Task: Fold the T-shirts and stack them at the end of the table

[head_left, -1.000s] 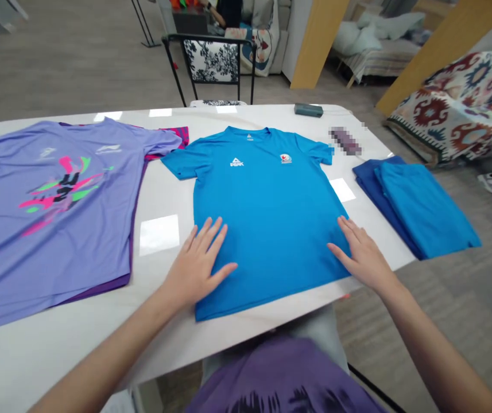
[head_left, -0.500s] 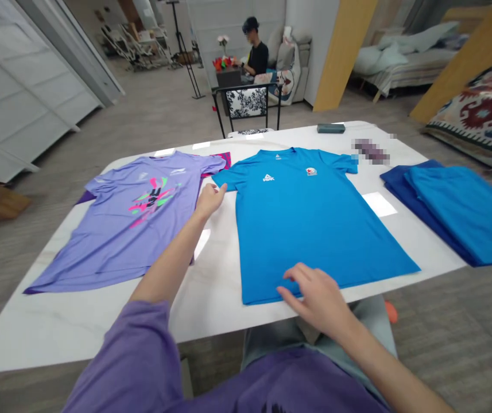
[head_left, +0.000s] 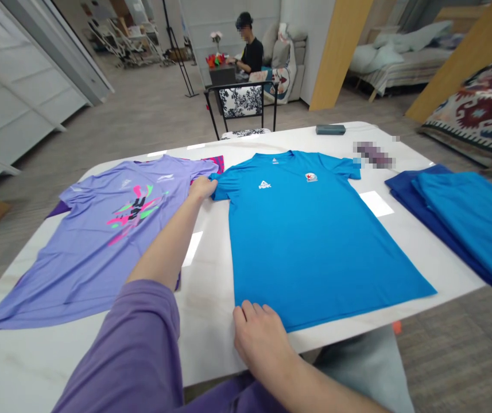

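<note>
A blue T-shirt (head_left: 310, 241) lies spread flat on the white table (head_left: 211, 321), its collar toward the far edge. My left hand (head_left: 204, 187) pinches the end of its left-side sleeve, with the fingertips partly hidden. At the near left corner of the hem, my right hand (head_left: 260, 330) is closed on the fabric, fingers curled over it. To the left, a lavender T-shirt (head_left: 99, 252) with a pink, green and black print is laid out over darker purple and magenta cloth.
Folded blue clothes (head_left: 465, 218) hang over the table's right side. A dark green case (head_left: 330, 129) and a blurred purple item (head_left: 374, 155) are near the far right. Beyond the table are a chair (head_left: 241, 102) and a seated person (head_left: 252, 54).
My left hand has closed on the blue shirt's sleeve. My right hand has moved left to the hem corner and closed there. The view has shifted slightly.
</note>
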A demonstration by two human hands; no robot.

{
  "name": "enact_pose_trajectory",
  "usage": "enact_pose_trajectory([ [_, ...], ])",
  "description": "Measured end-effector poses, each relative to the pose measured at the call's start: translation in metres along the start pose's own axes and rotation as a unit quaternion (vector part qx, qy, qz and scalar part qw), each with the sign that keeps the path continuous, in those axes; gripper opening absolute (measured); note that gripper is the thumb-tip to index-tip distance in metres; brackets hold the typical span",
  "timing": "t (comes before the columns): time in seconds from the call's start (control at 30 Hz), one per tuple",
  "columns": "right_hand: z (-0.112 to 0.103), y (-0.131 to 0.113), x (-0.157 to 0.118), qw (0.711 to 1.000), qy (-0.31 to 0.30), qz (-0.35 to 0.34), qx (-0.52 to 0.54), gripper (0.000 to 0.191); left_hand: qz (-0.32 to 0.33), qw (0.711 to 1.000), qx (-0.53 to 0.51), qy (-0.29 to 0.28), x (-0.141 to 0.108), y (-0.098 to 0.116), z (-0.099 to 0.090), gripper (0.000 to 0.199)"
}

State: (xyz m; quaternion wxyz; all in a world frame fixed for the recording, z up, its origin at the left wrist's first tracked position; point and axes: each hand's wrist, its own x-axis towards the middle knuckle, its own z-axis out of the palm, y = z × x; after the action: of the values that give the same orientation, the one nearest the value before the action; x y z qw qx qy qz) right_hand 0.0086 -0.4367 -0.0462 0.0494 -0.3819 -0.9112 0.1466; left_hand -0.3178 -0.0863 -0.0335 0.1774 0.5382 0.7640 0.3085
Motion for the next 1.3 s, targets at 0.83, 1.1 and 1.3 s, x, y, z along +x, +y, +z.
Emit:
enact_pose_trajectory([
  [0.83,-0.063,0.213,-0.142,0.958,0.138,0.14,0.208,0.035,0.008,0.984,-0.088,-0.151,0.075,0.239,0.22,0.047],
  [1.1,-0.073,0.222,-0.146,0.983,0.123,0.053,0.124,0.028,0.236,0.963,0.127,-0.003,-0.044,0.18,0.186,0.055],
  [1.3,-0.128,0.255,-0.066,0.988,0.099,-0.028,0.118,0.025,0.232,0.952,0.18,-0.082,-0.16,0.127,0.163,0.08],
])
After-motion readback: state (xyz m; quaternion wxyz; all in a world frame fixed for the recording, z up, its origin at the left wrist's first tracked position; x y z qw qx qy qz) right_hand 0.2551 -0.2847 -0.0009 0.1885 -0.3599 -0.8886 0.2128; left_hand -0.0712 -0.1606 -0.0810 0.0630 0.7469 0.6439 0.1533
